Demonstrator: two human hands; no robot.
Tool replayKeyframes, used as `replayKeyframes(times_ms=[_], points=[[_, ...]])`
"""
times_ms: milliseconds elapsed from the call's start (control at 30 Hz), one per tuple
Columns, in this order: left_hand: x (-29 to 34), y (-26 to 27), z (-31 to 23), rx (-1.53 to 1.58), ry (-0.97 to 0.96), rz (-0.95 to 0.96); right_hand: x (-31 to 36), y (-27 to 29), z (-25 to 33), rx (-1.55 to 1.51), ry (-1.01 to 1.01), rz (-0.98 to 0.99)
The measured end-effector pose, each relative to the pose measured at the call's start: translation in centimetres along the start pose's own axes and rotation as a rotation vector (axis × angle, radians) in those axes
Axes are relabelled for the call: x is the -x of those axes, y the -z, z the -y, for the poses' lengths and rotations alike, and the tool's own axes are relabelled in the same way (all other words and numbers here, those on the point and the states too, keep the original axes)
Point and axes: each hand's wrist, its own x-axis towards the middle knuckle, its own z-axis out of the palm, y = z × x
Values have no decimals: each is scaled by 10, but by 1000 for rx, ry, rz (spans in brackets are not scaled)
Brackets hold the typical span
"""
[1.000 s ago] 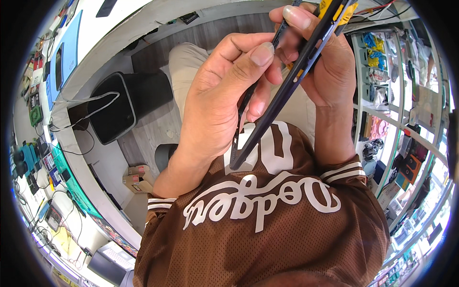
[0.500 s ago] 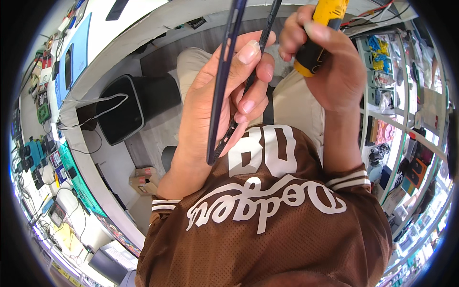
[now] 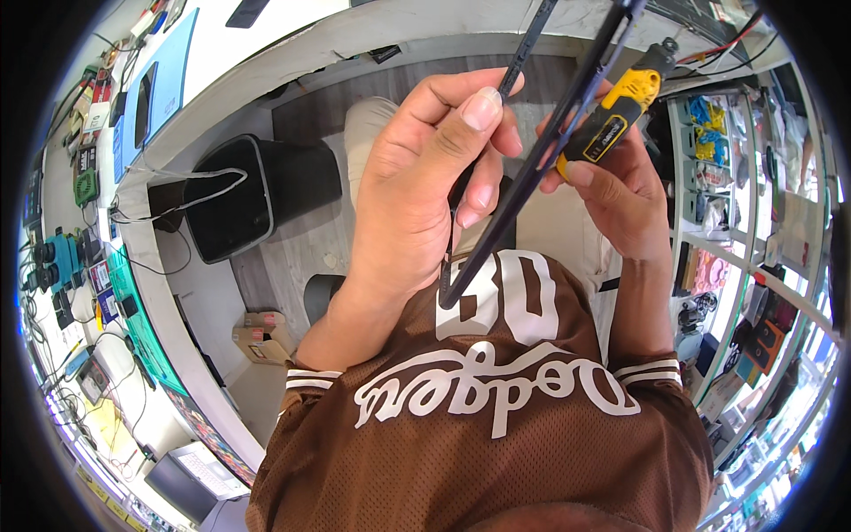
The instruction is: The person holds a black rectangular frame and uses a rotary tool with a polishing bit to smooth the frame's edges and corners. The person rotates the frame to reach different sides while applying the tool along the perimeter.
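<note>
A slim dark rectangular frame [image 3: 532, 168], like the bezel of a phone or tablet, stands almost edge-on before me, its lower corner over my shirt. My left hand [image 3: 425, 168] pinches one long side of it between thumb and fingers. The other long side slants up to the right and passes in front of my right fingertips; whether they touch it I cannot tell. A yellow and black handheld rotary tool [image 3: 612, 120] lies in my right hand [image 3: 625, 191], thumb on its lower end and dark nose pointing up and right. The frame's top runs out of view.
A black bin [image 3: 232, 199] stands under the curved white workbench [image 3: 310, 49]. On the bench lie a blue mat [image 3: 177, 84], cables and small electronics. Shelves [image 3: 749, 239] with packaged goods rise at the right. A cardboard box [image 3: 263, 337] sits low at the left.
The frame has tilted, its free long side swinging right across to my right fingers. My right hand has come lower, and the whole rotary tool now shows.
</note>
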Motion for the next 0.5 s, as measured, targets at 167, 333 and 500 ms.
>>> replayKeyframes(times_ms=[167, 333, 500], points=[[3, 1, -1, 11, -7, -28, 4, -2, -4, 67, -61, 62], [2, 4, -3, 35, -21, -48, 8, 6, -19, 217, 27, -23], [1, 7, -1, 47, -44, 16, -4, 11, -14, 888, 150, -225]])
